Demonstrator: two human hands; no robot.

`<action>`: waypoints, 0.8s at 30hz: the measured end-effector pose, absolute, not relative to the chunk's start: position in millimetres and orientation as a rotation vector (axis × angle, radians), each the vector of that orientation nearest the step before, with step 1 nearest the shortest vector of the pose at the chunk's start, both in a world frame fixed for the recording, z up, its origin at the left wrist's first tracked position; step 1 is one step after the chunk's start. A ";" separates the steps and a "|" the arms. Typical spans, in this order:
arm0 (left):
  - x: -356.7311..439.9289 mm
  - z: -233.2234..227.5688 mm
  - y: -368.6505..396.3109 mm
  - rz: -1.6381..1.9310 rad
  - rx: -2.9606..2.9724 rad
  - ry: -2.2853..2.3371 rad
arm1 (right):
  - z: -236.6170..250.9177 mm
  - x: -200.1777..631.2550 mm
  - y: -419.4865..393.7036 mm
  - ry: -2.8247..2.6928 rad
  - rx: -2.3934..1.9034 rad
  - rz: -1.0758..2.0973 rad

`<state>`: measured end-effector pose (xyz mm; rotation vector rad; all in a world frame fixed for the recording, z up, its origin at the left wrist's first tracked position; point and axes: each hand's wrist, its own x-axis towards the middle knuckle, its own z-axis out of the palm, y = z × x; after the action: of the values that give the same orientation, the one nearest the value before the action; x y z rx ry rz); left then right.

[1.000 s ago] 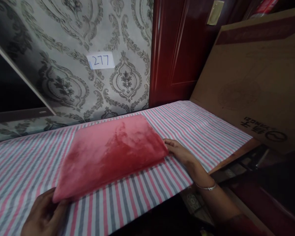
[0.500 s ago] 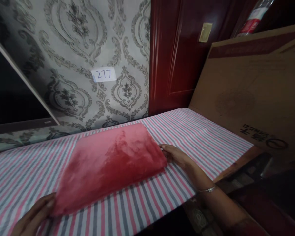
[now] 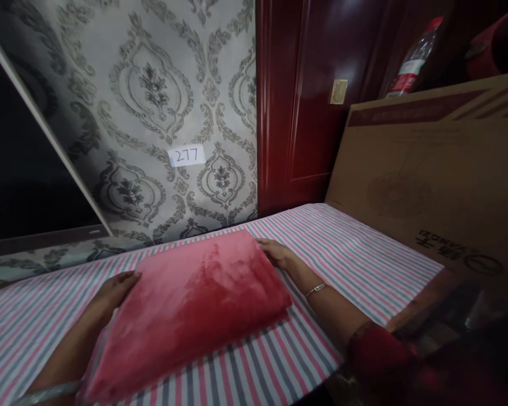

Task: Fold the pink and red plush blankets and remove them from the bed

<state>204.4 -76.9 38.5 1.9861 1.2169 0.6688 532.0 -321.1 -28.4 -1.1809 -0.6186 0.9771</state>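
A folded plush blanket (image 3: 198, 304), pinkish red with a darker patch where the nap lies differently, rests flat on the striped cloth. My left hand (image 3: 114, 290) grips its left edge near the far corner, fingertips at the top and the rest partly hidden at the side. On the opposite side, my right hand (image 3: 275, 252) is closed at the far right corner, with some of its fingers hidden behind the edge. Layered folds show along the blanket's right and near sides.
The pink, grey and white striped cloth (image 3: 347, 248) covers the table. A large cardboard box (image 3: 427, 169) stands at the right, with a plastic bottle (image 3: 410, 70) behind it. A dark screen (image 3: 29, 163) is at the left. Patterned wallpaper carries a paper marked 277 (image 3: 187, 155).
Both hands have moved away from me along the blanket's sides, the left from the near corner to near the far corner. The camera view has tilted up slightly.
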 end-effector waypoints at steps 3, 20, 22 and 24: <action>216.9 35.5 -63.8 0.624 1.899 1.287 | -26.8 535.5 -308.5 -0.626 -1.223 0.945; 263.9 24.5 11.1 0.300 2.401 1.437 | -32.9 574.0 -236.1 -0.559 -1.737 0.646; 264.5 18.3 14.3 0.327 2.386 1.423 | -35.4 576.6 -232.3 -0.583 -1.779 0.569; 260.8 11.3 14.9 0.383 2.343 1.428 | -39.2 578.0 -232.1 -0.602 -1.793 0.477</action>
<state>260.8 14.9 11.3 2.3430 1.4280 0.3829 578.0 -232.1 -39.2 -1.7929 -0.6020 0.4767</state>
